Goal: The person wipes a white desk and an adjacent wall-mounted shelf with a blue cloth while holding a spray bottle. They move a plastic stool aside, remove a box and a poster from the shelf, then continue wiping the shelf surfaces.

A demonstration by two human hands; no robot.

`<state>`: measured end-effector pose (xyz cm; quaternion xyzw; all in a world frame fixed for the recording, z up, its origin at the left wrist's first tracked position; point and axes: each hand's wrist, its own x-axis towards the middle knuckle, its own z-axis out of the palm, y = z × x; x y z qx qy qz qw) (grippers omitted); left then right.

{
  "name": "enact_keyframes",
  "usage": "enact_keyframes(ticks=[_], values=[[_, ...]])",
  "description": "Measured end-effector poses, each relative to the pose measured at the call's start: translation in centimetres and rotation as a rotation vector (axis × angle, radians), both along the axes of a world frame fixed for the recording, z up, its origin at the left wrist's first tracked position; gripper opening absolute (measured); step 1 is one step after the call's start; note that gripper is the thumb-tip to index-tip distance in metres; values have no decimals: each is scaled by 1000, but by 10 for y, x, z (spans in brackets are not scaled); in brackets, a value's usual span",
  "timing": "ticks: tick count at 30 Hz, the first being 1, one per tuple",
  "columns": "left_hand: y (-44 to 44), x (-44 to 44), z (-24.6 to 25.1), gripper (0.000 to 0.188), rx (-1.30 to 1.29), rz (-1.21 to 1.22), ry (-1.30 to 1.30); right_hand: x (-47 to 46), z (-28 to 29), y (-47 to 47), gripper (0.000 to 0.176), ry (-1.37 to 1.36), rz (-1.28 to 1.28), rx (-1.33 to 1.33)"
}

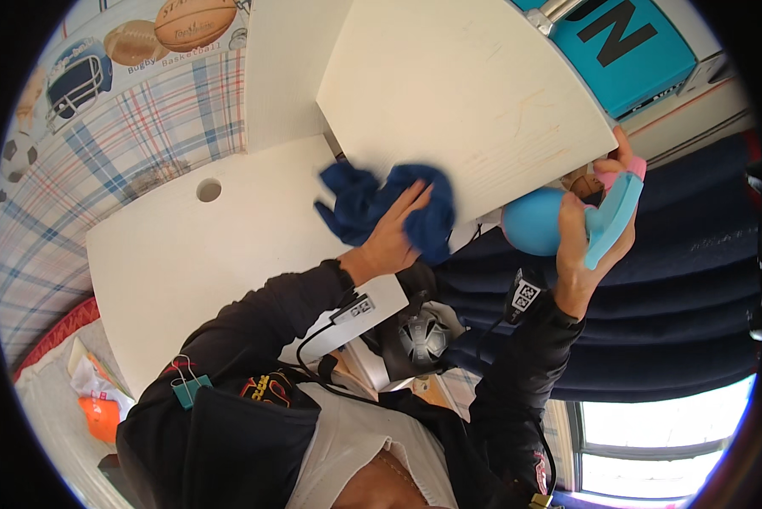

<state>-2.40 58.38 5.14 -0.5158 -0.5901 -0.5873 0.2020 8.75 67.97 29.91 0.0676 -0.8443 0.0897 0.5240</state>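
Observation:
My left hand (390, 238) grips a crumpled dark blue cloth (422, 181), slightly blurred. The cloth lies against a white wooden shelf panel (444, 83) with a curved edge and brownish scuff marks. To the right, my right hand (575, 254) is closed around a spray bottle (533, 221) with a rounded blue body, a light blue head and a pink nozzle. The bottle is beside the panel's lower right corner, and a fingertip of that hand reaches the panel's edge. Part of the bottle is hidden by my thumb and palm.
A white desktop (183, 267) with a round cable hole (208, 189) extends left. Beyond the panel sit a metal rail (549, 16) and a teal box (629, 57) bearing writing. Dark blue curtains (673, 273) hang at right. Below my hands is a silver-and-black ball (424, 337).

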Motion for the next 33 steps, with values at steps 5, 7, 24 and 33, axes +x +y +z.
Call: enact_keyframes(ticks=[5, 7, 24, 33], values=[[3, -4, 18, 50, 39, 64, 324, 1, -2, -7, 40, -59, 11, -156], [19, -11, 68, 53, 145, 64, 277, 0, -1, -9, 38, -31, 41, -146], [38, -24, 100, 47, 351, 56, -4, -2, 1, -16, 35, -87, 85, -128], [37, -94, -27, 29, -19, 607, -110, 0, 3, -19, 38, -71, 0, -48]])
